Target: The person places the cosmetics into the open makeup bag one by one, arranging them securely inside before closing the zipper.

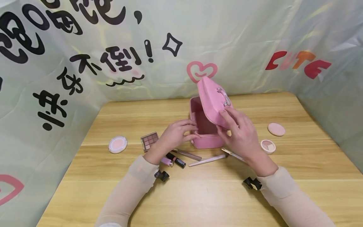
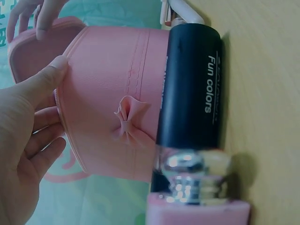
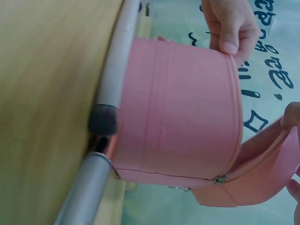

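A pink cosmetic case (image 1: 208,142) stands on the table, its lid (image 1: 211,101) swung partway up and tilted to the right. My left hand (image 1: 179,134) pinches the left side of the rim, thumb outside, as the left wrist view shows. With thumb and fingers, my right hand (image 1: 241,132) grips the lid's edge beside the clear handle (image 1: 224,95). The case's dark pink inside shows in part. A small bow (image 2: 130,121) decorates one wall. Close to the case lie a black "Fun colors" tube (image 2: 190,84) and a makeup brush (image 3: 115,65).
Left of the case lie an eyeshadow palette (image 1: 148,142) and a round pink compact (image 1: 117,144). A lilac tube (image 1: 167,162), a brownish pencil-like stick (image 1: 189,154) and a gold-banded brush (image 1: 231,153) lie in front. To the right are a puff (image 1: 276,129) and a round three-shade compact (image 1: 267,146).
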A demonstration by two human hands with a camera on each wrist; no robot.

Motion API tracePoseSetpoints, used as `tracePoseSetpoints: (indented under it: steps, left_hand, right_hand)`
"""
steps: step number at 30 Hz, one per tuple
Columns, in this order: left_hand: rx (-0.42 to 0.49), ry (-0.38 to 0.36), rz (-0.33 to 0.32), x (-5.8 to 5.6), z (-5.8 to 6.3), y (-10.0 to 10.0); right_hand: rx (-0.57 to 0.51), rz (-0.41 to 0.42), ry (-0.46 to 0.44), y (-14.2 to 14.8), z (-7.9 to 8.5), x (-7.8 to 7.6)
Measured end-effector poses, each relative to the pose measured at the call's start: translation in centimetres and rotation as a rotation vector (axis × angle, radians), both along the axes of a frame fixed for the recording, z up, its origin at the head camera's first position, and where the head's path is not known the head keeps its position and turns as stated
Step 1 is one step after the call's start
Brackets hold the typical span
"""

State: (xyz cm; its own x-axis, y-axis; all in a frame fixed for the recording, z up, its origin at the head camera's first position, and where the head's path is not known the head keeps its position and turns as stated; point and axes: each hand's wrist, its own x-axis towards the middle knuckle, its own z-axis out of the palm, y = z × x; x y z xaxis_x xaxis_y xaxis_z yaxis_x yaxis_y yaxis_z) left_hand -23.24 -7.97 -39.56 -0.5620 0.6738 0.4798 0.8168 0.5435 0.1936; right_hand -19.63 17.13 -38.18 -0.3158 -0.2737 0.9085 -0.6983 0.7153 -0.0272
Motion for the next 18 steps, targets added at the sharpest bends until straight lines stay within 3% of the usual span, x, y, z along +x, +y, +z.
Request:
tracePoseSetpoints:
  steps: [10, 18]
  left_hand:
    - [0.011, 0.015, 0.003, 0.1, -0.1, -0.1]
    - [0.012, 0.036, -0.006, -0.2, -0.1, -0.4]
  right_hand:
    - [-0.167, -0.053, -0.040, 1.4, 1.4, -0.2]
    - [-0.177, -0.096, -0.057, 2.5, 1.9, -0.1]
